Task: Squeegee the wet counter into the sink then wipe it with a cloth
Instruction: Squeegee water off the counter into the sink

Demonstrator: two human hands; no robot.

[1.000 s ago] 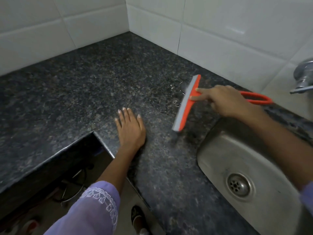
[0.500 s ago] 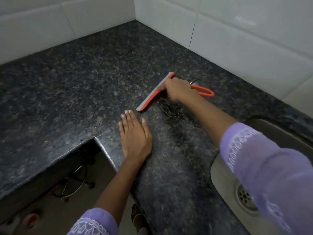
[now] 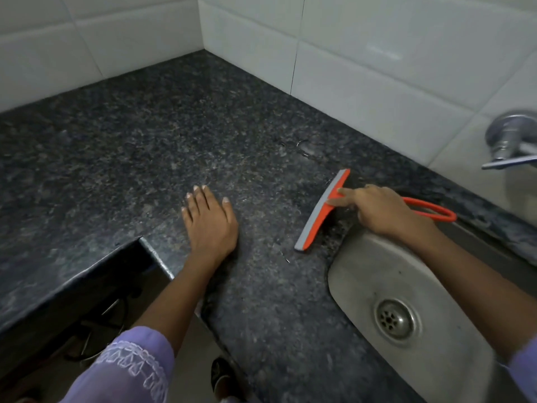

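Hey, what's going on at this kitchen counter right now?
A person is squeegeeing a dark granite counter. Their right hand grips an orange squeegee, its blade on the stone just beside the steel sink. Their left hand lies flat on the counter, holding nothing. A small puddle remains near the tiled wall. No cloth is in view.

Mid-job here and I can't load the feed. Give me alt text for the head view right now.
The right hand holds an orange squeegee with its blade down on the dark speckled counter, beside the steel sink. The left hand lies flat and open on the counter. A small puddle sits near the tiled wall; a tap shows at far right.
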